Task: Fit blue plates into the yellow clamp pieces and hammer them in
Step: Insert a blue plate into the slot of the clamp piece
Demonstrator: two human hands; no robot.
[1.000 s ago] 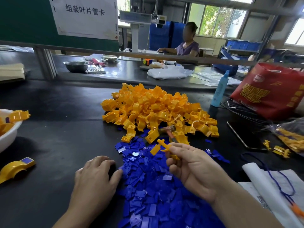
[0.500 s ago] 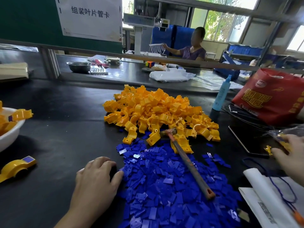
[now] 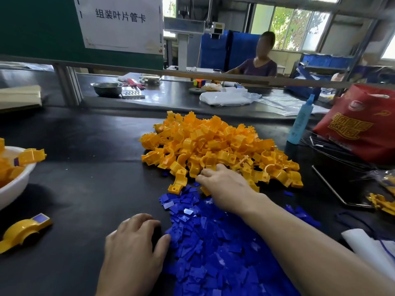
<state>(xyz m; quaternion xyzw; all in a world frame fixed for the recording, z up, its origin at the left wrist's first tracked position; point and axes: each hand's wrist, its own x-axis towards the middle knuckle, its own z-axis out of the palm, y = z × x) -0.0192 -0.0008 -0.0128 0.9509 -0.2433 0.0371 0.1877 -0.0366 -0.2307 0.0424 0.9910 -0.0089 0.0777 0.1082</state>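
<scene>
A heap of yellow clamp pieces [image 3: 213,142] lies mid-table, with a spread of small blue plates [image 3: 213,253] just in front of it. My right hand [image 3: 226,186] reaches across the blue plates to the front edge of the yellow heap, fingertips among the clamps. Whether it holds anything is hidden. My forearm covers the spot where the hammer lay, so the hammer is out of sight. My left hand [image 3: 134,248] rests palm down on the black table, thumb at the edge of the blue plates, holding nothing.
One clamp with a blue plate fitted [image 3: 25,229] lies at the left, near a white bowl [image 3: 12,189] of more such clamps. On the right are a blue bottle [image 3: 299,122], a red bag [image 3: 359,124], thin metal rods [image 3: 333,189], a clear bag of yellow bits [image 3: 384,189] and white paper [image 3: 367,246].
My right hand, holding a small yellow piece a second ago, went to the bag at the right, then returned to the yellow heap. The hammer is now covered by my arm. Left hand unmoved.
</scene>
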